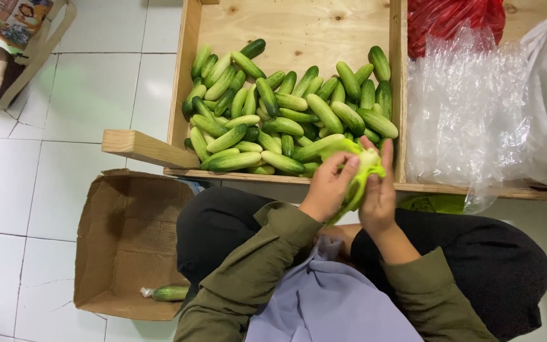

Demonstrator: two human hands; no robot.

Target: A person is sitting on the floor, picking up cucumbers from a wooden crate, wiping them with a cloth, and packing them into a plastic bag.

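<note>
My left hand [328, 187] and my right hand [378, 193] are closed together around a light yellow-green thing [361, 166], held just above the front edge of a wooden crate [299, 28]. It looks like a thin green bag or net wrapped around a cucumber; I cannot tell which. A heap of several green cucumbers [280, 114] fills the near half of the crate, right behind my hands. Both sleeves are olive green.
An open cardboard box [128, 240] lies on the white tiled floor at my left, with one cucumber [169, 292] in it. Crumpled clear plastic bags [470, 107] and a red bag [451, 19] sit in the right compartment. A wooden slat [147, 149] juts out left.
</note>
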